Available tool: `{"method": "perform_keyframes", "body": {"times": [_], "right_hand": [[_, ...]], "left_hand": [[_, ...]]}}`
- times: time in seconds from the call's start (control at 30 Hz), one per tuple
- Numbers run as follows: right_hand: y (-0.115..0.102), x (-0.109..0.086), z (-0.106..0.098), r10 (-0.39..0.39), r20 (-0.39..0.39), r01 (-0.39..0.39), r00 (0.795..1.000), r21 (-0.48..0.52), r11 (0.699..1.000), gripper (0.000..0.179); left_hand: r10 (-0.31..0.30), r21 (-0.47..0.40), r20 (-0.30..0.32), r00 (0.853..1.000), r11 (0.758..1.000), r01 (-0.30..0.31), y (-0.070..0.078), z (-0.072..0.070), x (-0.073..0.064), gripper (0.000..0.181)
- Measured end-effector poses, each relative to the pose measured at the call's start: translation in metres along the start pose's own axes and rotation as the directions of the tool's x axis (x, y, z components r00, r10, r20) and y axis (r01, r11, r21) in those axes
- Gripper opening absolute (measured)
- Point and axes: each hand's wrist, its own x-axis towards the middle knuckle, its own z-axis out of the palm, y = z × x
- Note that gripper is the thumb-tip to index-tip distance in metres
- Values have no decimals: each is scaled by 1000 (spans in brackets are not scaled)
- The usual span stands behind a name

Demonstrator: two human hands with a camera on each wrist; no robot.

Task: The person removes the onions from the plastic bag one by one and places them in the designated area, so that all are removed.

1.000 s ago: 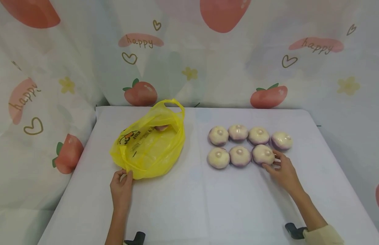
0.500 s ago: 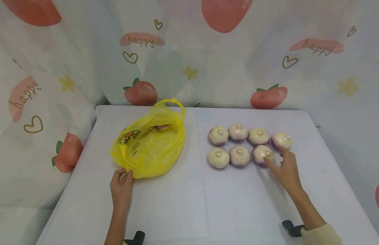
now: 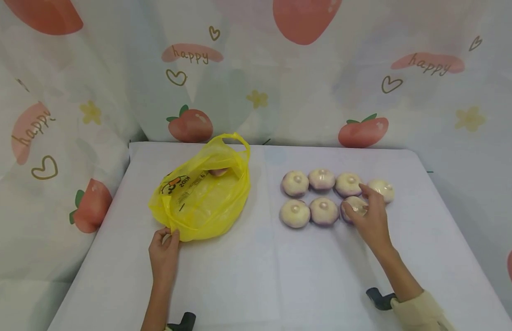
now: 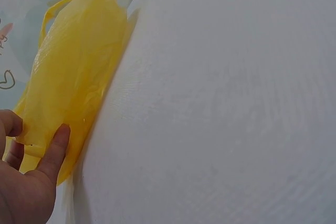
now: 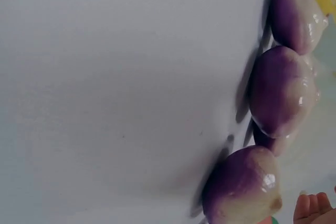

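Observation:
A yellow plastic bag (image 3: 206,202) lies at the left of the white table, its mouth spread and one handle loop standing up. My left hand (image 3: 163,250) pinches the bag's near edge between thumb and fingers; the left wrist view shows the bag (image 4: 79,66) at the fingertips. Part of one purple-white turnip (image 3: 218,172) shows inside it. On the right, several glossy turnips sit in two rows. My right hand (image 3: 372,220) hovers over the front row's rightmost turnip (image 3: 352,210), partly hiding it, fingers extended. In the right wrist view its fingers (image 5: 313,205) appear apart from the nearest turnip (image 5: 244,184).
The back row's rightmost turnip (image 3: 382,189) sits slightly apart, partly behind my right hand. Two other front turnips, one at the row's left end (image 3: 295,213), stand close together. A patterned curtain (image 3: 305,92) hangs behind the table.
My right hand has shifted left and forward from beside the front row's rightmost turnip to above it. The left hand and bag stay put, as do the turnips.

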Motion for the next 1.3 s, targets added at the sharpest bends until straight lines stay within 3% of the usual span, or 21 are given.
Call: {"method": "perform_keyframes", "body": {"times": [0.23, 0.47, 0.9, 1.3], "right_hand": [[-11, 9, 15, -75, -26, 75, 997, 8, 997, 59], [-25, 17, 25, -81, 13, 80, 997, 22, 997, 59], [-50, 31, 57, -153, 67, 143, 986, 144, 979, 58], [-76, 40, 80, -149, 135, 116, 980, 225, 967, 59]], "left_hand": [[-1, -4, 0, 1000, 1000, 1, -1, 0, 0, 24], [-1, -18, 1, 1000, 1000, 2, -2, 0, 0, 25], [-16, -4, -3, 1000, 1000, 16, -2, 0, 0, 26], [-9, -34, 0, 1000, 999, 9, -2, 1, 1, 26]]}}
